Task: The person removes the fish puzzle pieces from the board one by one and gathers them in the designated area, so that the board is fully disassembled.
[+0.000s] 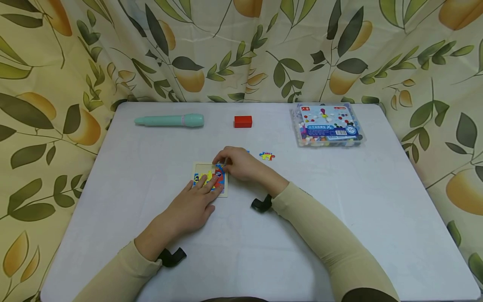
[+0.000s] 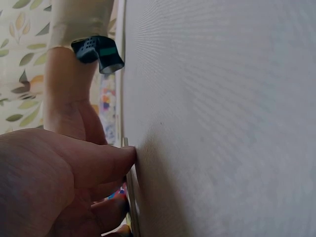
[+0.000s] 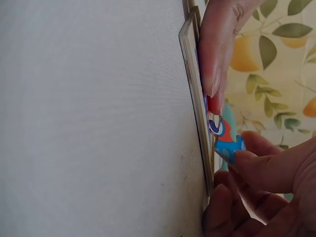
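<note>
A small jigsaw puzzle in a pale wooden frame [image 1: 226,192] lies flat on the white table, its bright pieces partly covered by fingers. My left hand [image 1: 192,207] rests on it with extended fingers, and in the left wrist view the thumb [image 2: 116,160] is at the board's edge. At the far right corner of the board, my right hand [image 1: 243,163] pinches a blue and red puzzle piece [image 3: 229,146] between thumb and finger. That piece is tilted up over the board, close to a printed eye. A loose yellow, red and blue piece [image 1: 267,156] lies beyond the right hand.
Along the back of the table are a mint-green pen-shaped object [image 1: 170,121], a red block [image 1: 243,121] and a clear plastic box [image 1: 328,126] with a blue label and colourful bits. A leaf-patterned cloth [image 1: 226,50] hangs behind. Another loose bit is mostly hidden behind the right hand.
</note>
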`<state>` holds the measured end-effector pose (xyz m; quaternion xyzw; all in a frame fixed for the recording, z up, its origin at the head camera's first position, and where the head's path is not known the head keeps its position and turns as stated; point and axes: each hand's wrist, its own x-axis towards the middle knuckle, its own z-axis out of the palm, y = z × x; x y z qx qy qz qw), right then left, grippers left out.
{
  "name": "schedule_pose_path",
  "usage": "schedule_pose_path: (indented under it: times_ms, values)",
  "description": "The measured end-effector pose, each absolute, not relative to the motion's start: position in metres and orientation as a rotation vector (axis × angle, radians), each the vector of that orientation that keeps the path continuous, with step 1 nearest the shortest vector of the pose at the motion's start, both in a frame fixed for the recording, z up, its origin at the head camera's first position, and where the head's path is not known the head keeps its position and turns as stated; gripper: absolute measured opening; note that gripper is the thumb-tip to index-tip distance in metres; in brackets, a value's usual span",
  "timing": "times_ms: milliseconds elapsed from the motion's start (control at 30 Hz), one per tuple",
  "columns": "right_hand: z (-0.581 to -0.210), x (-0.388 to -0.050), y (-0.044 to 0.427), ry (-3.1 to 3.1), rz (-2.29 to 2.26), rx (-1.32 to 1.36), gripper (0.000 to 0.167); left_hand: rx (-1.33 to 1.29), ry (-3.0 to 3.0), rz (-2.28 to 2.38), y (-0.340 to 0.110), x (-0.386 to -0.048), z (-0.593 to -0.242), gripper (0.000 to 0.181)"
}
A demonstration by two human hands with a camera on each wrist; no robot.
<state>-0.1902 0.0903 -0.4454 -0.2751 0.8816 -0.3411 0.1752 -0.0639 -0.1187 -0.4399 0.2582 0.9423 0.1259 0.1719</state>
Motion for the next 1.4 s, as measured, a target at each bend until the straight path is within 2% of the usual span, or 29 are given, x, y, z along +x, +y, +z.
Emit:
schedule_pose_path:
  times_ms: [633,1400]
  values:
    - [-0.440,-0.187,0.099,2.541,-1.019,-0.731,0.020,0.721,2.671,0.353,-0.119,-0.064,-0.440,0.059]
    - [-0.423,-0.194,0.188,2.574,-1.126,-0.414,0.027,0.722,2.677,0.354,-0.118,-0.064,-0.438,0.059]
